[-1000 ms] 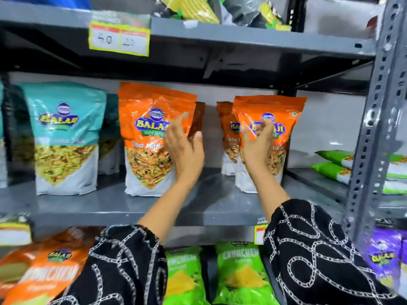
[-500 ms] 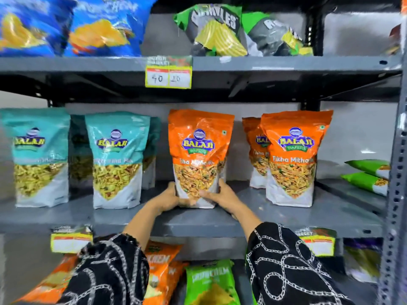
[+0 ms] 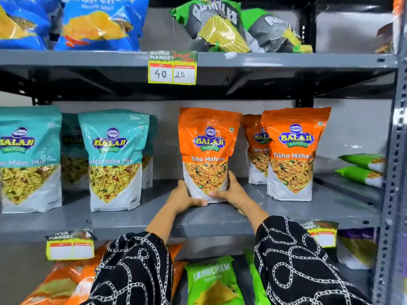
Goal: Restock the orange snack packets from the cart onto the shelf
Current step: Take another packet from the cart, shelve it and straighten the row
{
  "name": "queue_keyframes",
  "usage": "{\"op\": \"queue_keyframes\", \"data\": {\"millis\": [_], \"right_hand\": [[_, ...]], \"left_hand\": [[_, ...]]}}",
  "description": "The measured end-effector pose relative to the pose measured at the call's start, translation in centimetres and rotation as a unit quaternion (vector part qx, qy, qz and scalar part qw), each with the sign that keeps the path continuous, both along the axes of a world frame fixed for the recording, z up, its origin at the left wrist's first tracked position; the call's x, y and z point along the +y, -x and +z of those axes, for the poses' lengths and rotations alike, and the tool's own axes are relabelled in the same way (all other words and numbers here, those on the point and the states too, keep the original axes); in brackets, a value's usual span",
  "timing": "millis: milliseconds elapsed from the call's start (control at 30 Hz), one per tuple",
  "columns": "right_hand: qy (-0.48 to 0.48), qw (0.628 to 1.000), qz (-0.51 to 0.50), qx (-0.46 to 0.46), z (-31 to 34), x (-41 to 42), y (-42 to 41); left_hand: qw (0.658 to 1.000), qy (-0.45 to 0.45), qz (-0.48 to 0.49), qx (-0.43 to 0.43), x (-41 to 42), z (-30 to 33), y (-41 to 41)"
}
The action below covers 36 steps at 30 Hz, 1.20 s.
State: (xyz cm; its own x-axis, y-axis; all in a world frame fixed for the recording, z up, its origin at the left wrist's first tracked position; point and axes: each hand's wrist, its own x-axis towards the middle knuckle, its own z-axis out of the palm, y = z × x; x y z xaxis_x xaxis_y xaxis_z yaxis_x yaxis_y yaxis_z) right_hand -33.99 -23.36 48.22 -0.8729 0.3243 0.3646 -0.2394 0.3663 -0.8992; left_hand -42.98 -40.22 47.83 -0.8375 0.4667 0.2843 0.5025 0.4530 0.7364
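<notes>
An orange Balaji snack packet [image 3: 208, 148] stands upright on the grey middle shelf [image 3: 220, 219]. My left hand [image 3: 184, 197] grips its lower left corner and my right hand [image 3: 230, 191] grips its lower right corner. To its right stands a second orange packet [image 3: 294, 153], with a third orange packet [image 3: 253, 148] partly hidden behind it. The cart is out of sight.
Teal Balaji packets [image 3: 114, 157] fill the shelf's left half. Green packets [image 3: 363, 170] lie flat at the far right. A price tag [image 3: 172, 68] hangs from the upper shelf, which carries blue and green chip bags. A perforated metal upright [image 3: 394, 172] borders the right side.
Both hands have dropped from the fronts of two orange packets to the base of the left one. That packet now stands upright, and the view has shifted up and back.
</notes>
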Motion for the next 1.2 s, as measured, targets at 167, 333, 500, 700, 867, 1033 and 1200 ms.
{"op": "queue_keyframes", "data": {"millis": [167,333,500,700,867,1033,1200], "right_hand": [[-0.048,0.997,-0.021,0.049,0.1,-0.7,0.0],[-0.066,0.993,-0.034,0.093,0.2,-0.4,0.0],[-0.107,0.99,-0.036,0.084,0.1,-0.1,0.2],[-0.113,0.988,-0.025,0.104,0.0,-0.2,-0.2],[-0.039,0.985,-0.135,0.101,0.6,0.3,-0.8],[-0.067,0.911,-0.327,0.242,1.9,3.6,-3.8],[-0.098,0.864,-0.423,0.256,2.5,9.6,-7.6]], "left_hand": [[0.991,-0.117,-0.046,0.043,0.2,0.1,-0.9],[0.984,-0.14,-0.081,0.07,-0.1,0.3,-0.6],[0.987,-0.123,-0.066,0.078,-0.1,0.1,-0.2],[0.984,-0.153,-0.053,0.069,0.1,0.2,-0.7],[0.956,-0.17,0.115,0.209,0.2,1.0,-2.8],[0.918,-0.205,0.154,0.303,4.7,1.9,-7.2],[0.952,-0.144,0.022,0.27,14.5,1.1,-11.2]]}}
